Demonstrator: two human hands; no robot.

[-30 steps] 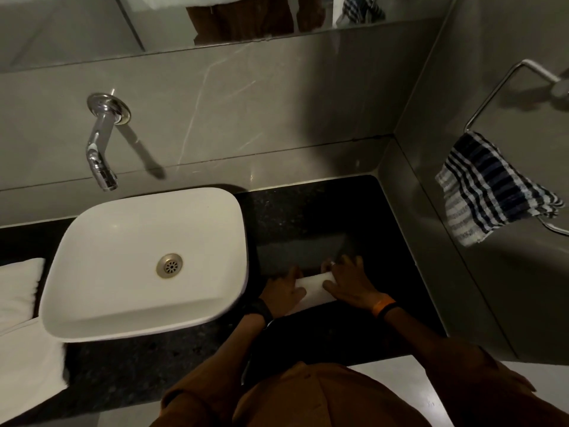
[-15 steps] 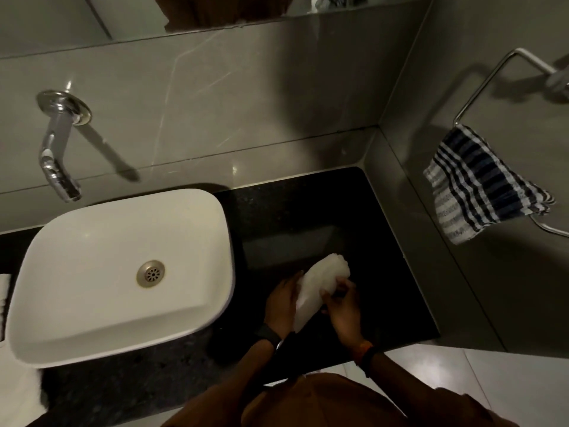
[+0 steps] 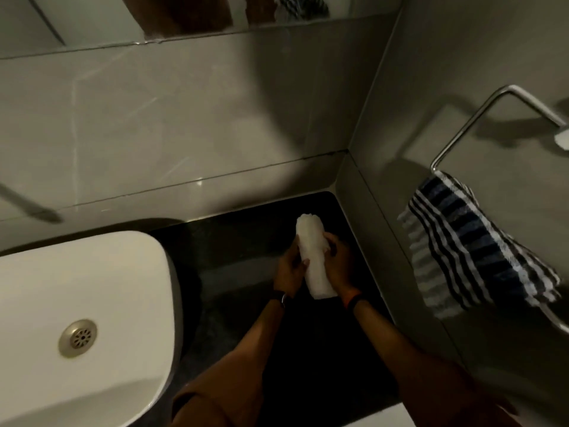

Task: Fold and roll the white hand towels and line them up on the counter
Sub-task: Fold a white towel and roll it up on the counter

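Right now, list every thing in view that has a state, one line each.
White hand towel: rolled, held in both hands above the dark counter.
Left hand: closed on the roll's left side.
Right hand: closed on the roll's right side.
Striped cloth: hanging bunched from the wall rail.
Sink basin: empty, drain open; whether it is wet cannot be told.

No readable text, labels, brand marks, numbers or signs anywhere in the head view. Frame dim and motion-blurred.
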